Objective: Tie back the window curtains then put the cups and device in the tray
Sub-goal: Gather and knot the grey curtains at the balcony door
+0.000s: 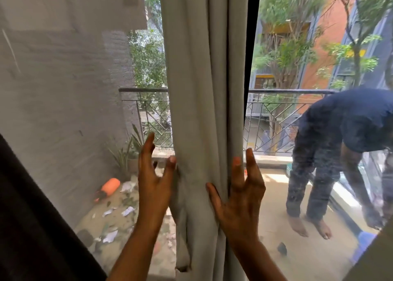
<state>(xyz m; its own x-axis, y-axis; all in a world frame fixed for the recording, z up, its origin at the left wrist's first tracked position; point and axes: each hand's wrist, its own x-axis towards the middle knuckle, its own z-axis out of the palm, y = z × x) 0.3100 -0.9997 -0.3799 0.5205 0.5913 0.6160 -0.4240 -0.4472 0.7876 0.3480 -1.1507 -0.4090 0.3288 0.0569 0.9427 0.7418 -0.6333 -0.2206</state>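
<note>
A pale grey curtain (202, 89) hangs gathered in folds down the middle of the window. My left hand (154, 182) is at its left edge, fingers spread, with the thumb tip touching the cloth. My right hand (240, 197) presses on the curtain's right side, thumb on the front folds and fingers reaching round the right edge. Neither hand has closed on the fabric. No cups, device or tray are in sight.
A dark curtain (32, 227) covers the lower left corner. A mesh screen (74, 89) fills the left pane. Outside, a littered balcony with a railing (287, 91), an orange bottle (109, 187), and a person in dark clothes (340, 142) bending over.
</note>
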